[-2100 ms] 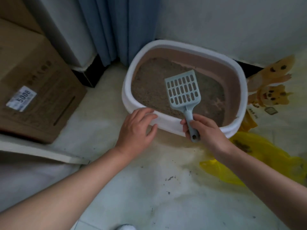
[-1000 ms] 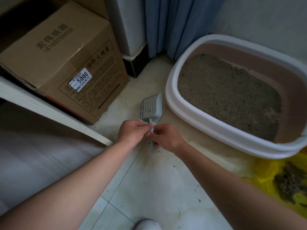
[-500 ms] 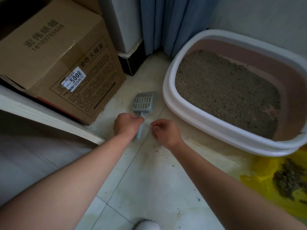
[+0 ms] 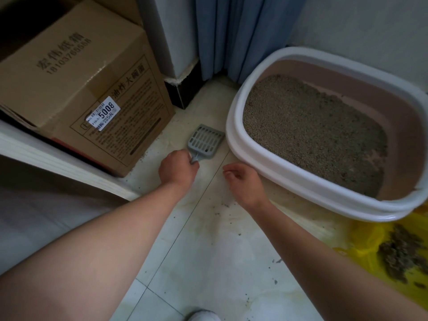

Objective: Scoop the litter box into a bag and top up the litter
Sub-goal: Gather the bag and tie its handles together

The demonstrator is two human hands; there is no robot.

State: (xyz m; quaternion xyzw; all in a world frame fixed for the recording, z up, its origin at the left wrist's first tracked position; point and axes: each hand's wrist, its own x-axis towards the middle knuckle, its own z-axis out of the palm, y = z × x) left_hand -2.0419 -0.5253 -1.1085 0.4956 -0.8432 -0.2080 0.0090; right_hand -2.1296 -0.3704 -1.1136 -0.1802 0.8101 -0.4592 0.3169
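Observation:
The white-rimmed litter box (image 4: 234, 126) stands at the right with grey-brown litter (image 4: 310, 133) inside. A grey slotted scoop (image 4: 205, 142) lies low over the floor tiles just left of the box. My left hand (image 4: 177, 170) grips its handle. My right hand (image 4: 243, 181) hovers beside it, fingers loosely curled, holding nothing. A yellow bag (image 4: 370, 235) with scooped clumps (image 4: 403, 253) on it lies at the lower right.
A cardboard box (image 4: 76, 84) stands at the left, close to the scoop, above a white ledge (image 4: 58, 158). Blue curtains (image 4: 240, 35) hang behind. Litter crumbs (image 4: 224, 206) dot the floor. A white shoe tip (image 4: 203, 316) shows at the bottom edge.
The scoop left the litter box and passed from my right hand to my left. My right hand let go and drew away; the scoop now sits flatter near the floor.

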